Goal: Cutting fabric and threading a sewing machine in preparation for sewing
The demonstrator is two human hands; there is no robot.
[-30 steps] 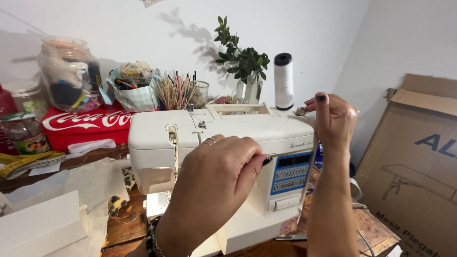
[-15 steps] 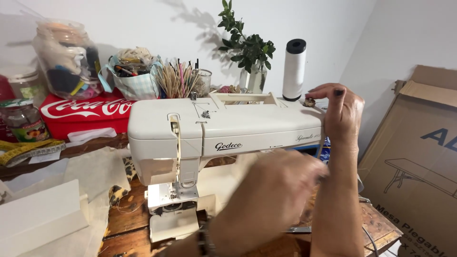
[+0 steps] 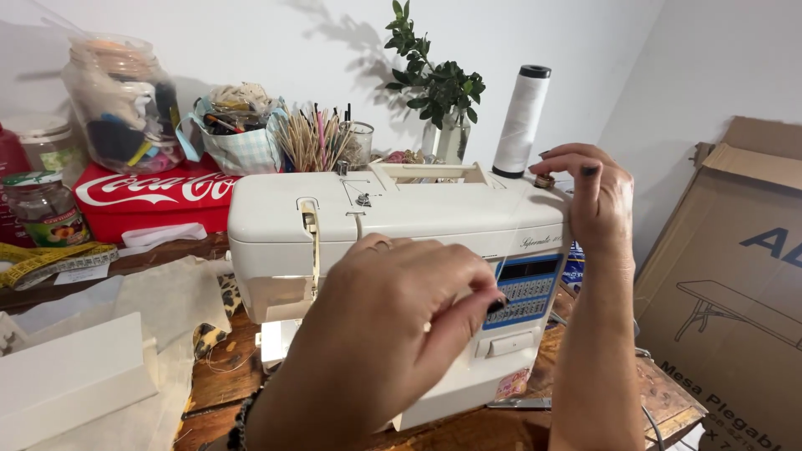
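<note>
Lowest in the frame, the left hand (image 3: pixel 393 334) fills the centre, fingers curled together with thumb and fingertips pinched in front of the blue button panel (image 3: pixel 525 292); whether they grip anything I cannot tell. Behind it stands the cream plastic sewing machine (image 3: pixel 418 217) on a worn brown wooden table (image 3: pixel 660 401) that shows at the bottom right. At the lower left lie a white rectangular box (image 3: pixel 71 376) and pale cloth (image 3: pixel 159 309).

To the right, the right hand (image 3: pixel 589 196) rests on the machine's top right corner, fingers bent down over a small dark knob (image 3: pixel 545 180), touching it. Just beside it rises a tall white thread cone (image 3: pixel 520 121).

Further back, upper left, sit a red tin (image 3: pixel 142 196), a big clear glass jar of oddments (image 3: pixel 121 100) and a holder of thin wooden sticks (image 3: pixel 313 142). A green leafy sprig in a glass vase (image 3: pixel 439 92) stands against the white wall (image 3: pixel 276 42). A brown cardboard box (image 3: pixel 727 284) leans at the right edge.
</note>
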